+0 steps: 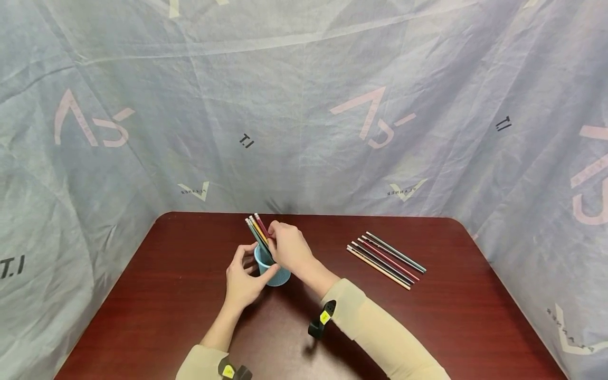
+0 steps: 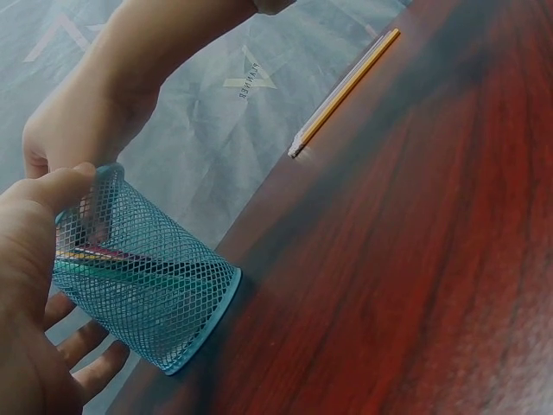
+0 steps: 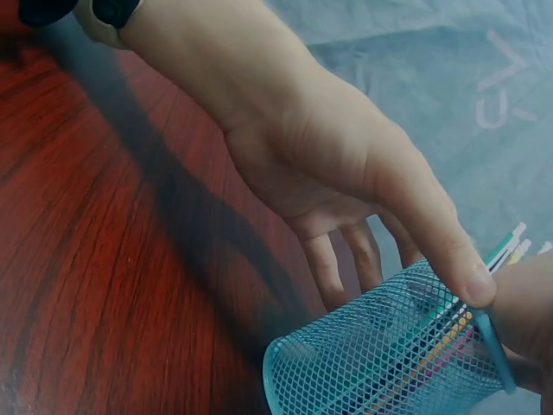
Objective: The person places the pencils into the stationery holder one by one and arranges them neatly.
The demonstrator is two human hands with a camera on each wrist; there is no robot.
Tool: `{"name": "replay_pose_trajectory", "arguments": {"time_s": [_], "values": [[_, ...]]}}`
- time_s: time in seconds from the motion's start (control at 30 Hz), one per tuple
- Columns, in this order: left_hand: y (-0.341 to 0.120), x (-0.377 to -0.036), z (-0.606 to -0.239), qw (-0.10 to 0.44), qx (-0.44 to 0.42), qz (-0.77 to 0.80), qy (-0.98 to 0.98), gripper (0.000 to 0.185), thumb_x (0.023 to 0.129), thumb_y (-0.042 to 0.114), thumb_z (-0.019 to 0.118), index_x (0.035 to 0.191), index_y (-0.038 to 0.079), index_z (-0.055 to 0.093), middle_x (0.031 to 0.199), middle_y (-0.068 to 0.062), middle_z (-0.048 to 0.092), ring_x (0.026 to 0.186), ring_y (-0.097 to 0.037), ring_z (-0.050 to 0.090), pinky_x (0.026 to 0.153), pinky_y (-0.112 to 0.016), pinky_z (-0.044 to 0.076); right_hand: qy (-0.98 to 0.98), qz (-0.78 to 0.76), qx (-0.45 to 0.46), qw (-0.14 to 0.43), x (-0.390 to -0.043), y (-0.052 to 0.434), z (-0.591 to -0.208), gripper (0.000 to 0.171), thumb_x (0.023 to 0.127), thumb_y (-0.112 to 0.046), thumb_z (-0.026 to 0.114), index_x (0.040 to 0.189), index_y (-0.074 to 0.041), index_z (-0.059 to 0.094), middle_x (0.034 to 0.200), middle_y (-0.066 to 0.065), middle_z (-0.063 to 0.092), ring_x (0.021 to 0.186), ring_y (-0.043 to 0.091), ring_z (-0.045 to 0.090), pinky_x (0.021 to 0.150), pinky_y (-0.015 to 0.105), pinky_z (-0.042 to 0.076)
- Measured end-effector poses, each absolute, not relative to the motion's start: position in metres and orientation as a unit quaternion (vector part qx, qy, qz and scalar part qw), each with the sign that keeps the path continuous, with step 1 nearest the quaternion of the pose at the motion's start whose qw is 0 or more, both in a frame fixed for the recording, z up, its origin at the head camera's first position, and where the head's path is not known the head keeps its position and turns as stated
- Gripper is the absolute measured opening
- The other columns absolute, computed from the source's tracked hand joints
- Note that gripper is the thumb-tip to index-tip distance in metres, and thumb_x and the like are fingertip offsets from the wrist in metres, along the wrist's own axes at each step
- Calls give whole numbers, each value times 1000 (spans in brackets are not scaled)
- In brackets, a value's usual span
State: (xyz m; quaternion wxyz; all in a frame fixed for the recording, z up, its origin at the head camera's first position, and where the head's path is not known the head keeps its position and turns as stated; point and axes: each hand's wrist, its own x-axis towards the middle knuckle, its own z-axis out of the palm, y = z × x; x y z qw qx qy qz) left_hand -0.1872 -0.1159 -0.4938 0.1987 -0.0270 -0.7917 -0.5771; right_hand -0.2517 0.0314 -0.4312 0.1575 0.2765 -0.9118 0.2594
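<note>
A light blue mesh pencil cup (image 1: 277,277) stands on the table, its mesh wall (image 2: 164,294) large in the left wrist view. Around it curls my left hand (image 1: 243,279), thumb at the rim and fingers spread along the far side, as the right wrist view shows of the same hand (image 3: 320,147). Pencils (image 1: 257,228) in green, yellow and red lean out of the mouth with their eraser ends up. My right hand (image 1: 292,248) pinches at these pencils just above the rim; its fingertips are partly hidden. Only a blurred edge of that hand (image 3: 527,303) shows in the right wrist view.
Several more pencils (image 1: 387,259) lie side by side to the right on the dark red wooden table (image 1: 190,316). Grey printed cloth (image 1: 304,132) hangs behind the table and along both sides. Each wrist wears a black band device (image 1: 324,318).
</note>
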Motion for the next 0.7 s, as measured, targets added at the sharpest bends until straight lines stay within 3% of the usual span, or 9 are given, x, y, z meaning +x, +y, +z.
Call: {"name": "replay_pose_trajectory", "arguments": {"time_s": [0.43, 0.7], "values": [[-116, -188, -495, 195, -29, -586, -786, 65, 77, 19, 98, 132, 10, 63, 137, -9, 70, 115, -32, 74, 95, -53, 65, -906, 262, 295, 152, -255, 38, -428, 4, 99, -11, 72, 99, -6, 72, 87, 5, 78, 71, 16, 72, 63, 25, 59], [-116, -188, -493, 199, -28, -583, -787, 66, 77, 21, 99, 130, 8, 63, 138, -9, 70, 114, -32, 74, 94, -53, 65, -889, 296, 285, 204, -263, 64, -413, 5, 94, -8, 76, 97, -6, 73, 87, 5, 79, 78, 16, 76, 70, 30, 64]]}}
